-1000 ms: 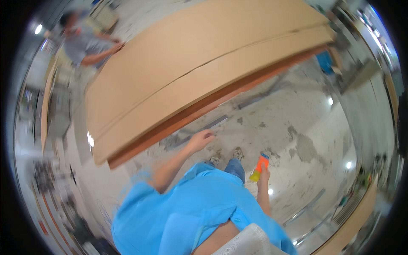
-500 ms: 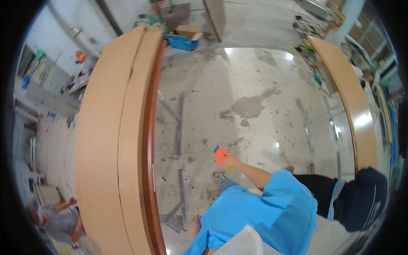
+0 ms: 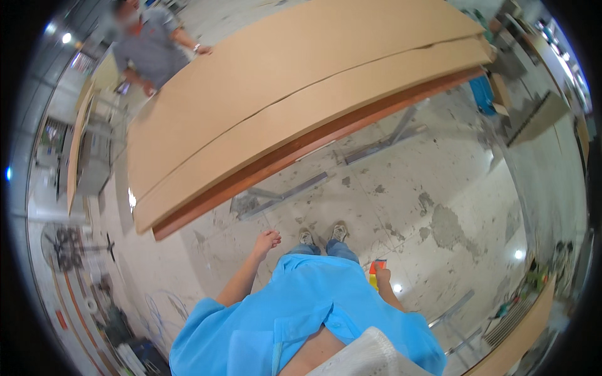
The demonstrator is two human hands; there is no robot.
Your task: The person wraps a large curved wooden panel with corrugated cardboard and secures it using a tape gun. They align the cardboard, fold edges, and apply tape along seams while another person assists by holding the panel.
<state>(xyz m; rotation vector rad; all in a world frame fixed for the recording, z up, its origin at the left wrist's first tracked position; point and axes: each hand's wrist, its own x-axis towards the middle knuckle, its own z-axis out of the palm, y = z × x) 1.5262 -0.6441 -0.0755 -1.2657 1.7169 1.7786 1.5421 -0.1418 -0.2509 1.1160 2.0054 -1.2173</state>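
My left hand [image 3: 269, 240] hangs in front of my body over the floor, with nothing seen in it; its fingers are loosely bent and a little apart. Its nearest neighbour is the near edge of a long panel stack, apart from it. Brown cardboard [image 3: 301, 75] with a lengthwise seam covers the top of that stack, above a reddish-brown wooden panel [image 3: 263, 169]. Down at my right side, my right hand [image 3: 383, 276] is closed around a small orange and yellow object [image 3: 378, 267] with a blue end; its exact kind does not show.
Across the stack stands a person in grey [image 3: 153, 47], hands at the cardboard's far edge. Metal supports [image 3: 288, 195] lie under the stack. A blue carton [image 3: 483, 95] sits at its right end. A black fan [image 3: 63, 244] stands left; a light wooden panel [image 3: 520, 332] is lower right.
My view has swung left, so the stack now crosses ahead of me rather than lying on my left. My left hand has come into fuller view; the orange and yellow object stays in my right hand.
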